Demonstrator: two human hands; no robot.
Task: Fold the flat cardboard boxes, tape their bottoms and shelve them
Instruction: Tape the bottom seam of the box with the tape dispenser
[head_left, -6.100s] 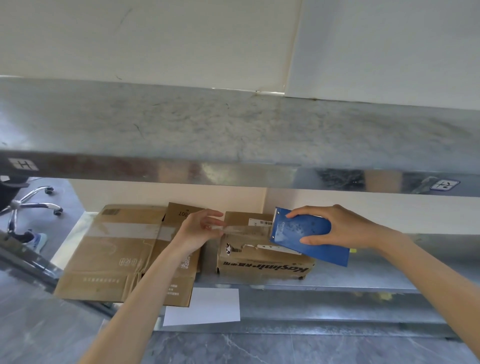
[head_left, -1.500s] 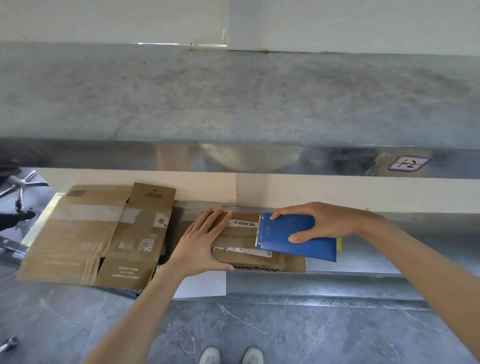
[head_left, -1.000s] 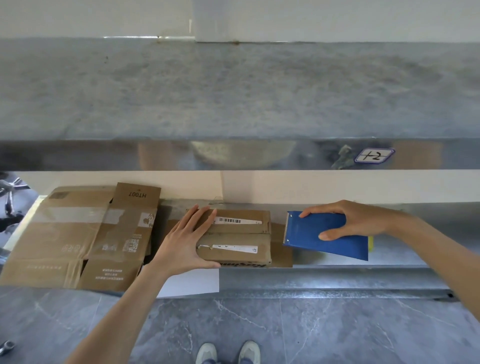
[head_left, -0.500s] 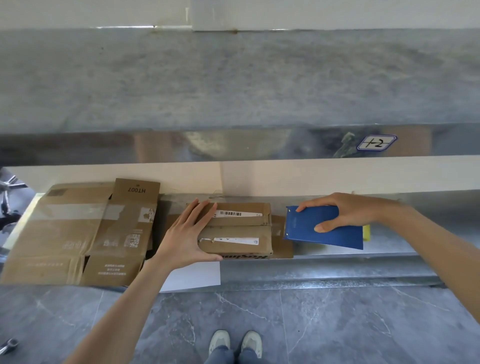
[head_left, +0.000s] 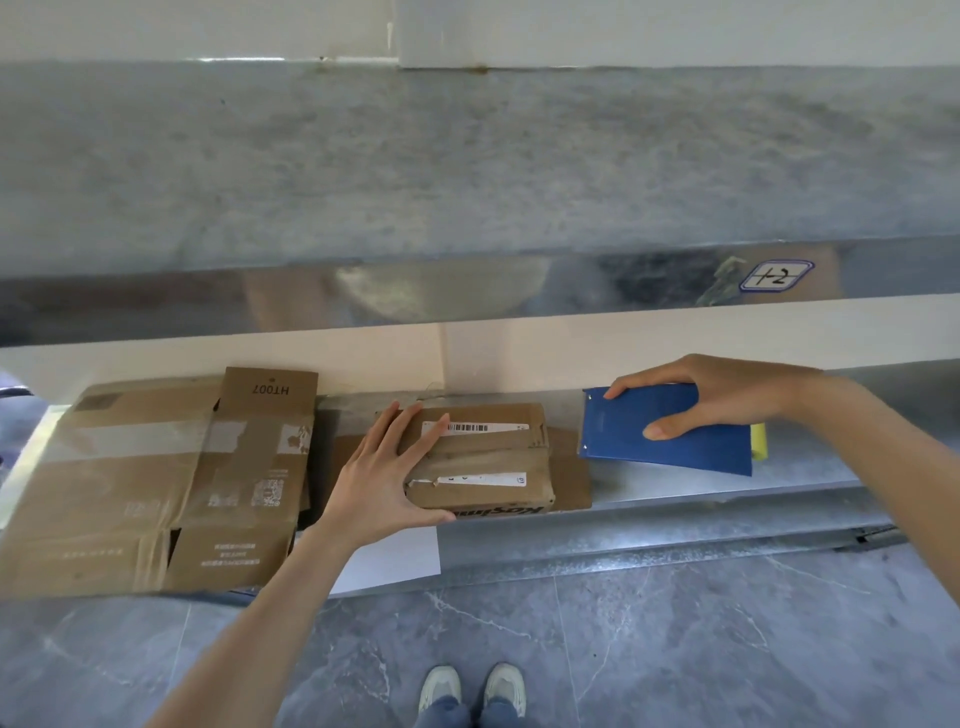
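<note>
Left hand (head_left: 382, 480) lies flat on the small folded box (head_left: 488, 462), fingers spread and straight across its top, thumb along the front edge. The box sits on the lower shelf (head_left: 675, 486). Right hand (head_left: 727, 395) is clamped on a blue tape dispenser (head_left: 623, 431), just right of the box. The flat boxes (head_left: 130, 483) are left of the spread fingers.

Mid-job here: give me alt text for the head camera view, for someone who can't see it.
On a metal shelf, the left hand lies flat on a small folded cardboard box, while the right hand grips a blue tape dispenser to the box's right. Flattened cardboard boxes lie to the left.
</note>
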